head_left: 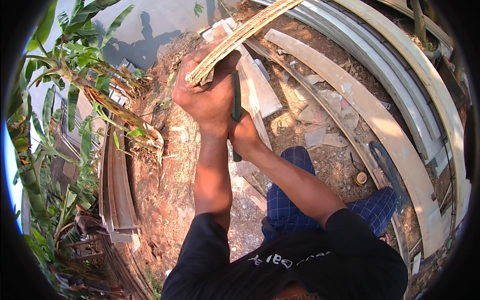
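My left hand (202,100) is closed around a rough, splintered pale wooden strip (250,30), which slants up and to the right past the top edge of the view. Just below and to the right, my right hand (246,132) is closed on a dark green, textured bar-like tool (236,92) that runs upright beside my left hand; its upper end is partly hidden. Both wrists are close together, near the middle of the view. Behind them lie pale board offcuts (262,95) on the dirt.
Long curved-looking boards (350,100) and stacked planks (390,75) lie along the right. A yellow tape measure (361,178) and a dark coiled strap (385,165) sit by my checked trouser leg (292,165). Banana plants (75,75) and more planks (117,190) line the left.
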The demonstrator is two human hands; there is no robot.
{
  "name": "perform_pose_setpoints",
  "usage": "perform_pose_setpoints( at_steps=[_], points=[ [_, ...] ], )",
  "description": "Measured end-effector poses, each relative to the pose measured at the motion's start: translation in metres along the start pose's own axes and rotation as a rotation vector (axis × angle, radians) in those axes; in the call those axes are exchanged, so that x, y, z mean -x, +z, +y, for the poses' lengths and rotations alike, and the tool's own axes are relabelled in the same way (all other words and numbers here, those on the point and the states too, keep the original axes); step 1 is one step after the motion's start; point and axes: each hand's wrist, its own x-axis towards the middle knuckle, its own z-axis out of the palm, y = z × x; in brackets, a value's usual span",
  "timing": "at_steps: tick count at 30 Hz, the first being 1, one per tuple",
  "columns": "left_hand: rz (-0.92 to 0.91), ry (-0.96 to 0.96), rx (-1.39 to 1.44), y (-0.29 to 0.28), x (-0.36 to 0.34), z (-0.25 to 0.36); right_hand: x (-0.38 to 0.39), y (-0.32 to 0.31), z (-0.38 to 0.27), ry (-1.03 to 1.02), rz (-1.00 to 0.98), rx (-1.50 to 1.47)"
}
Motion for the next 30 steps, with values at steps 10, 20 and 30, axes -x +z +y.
perform_pose_setpoints(
  at_steps=[10, 20, 30],
  points=[
    [0.002, -0.07, 0.075, -0.019, 0.001, 0.003, -0.013, -0.066, -0.073, 0.152, -0.129, 0.852],
    [-0.026, -0.025, 0.091, -0.021, 0.004, 0.003, -0.037, -0.101, -0.102, 0.459, -0.371, 0.568],
    [-0.371, 0.126, -0.079, -0.045, 0.041, -0.007, -0.02, -0.133, -0.132, -0.066, -0.344, 1.587]
  ],
)
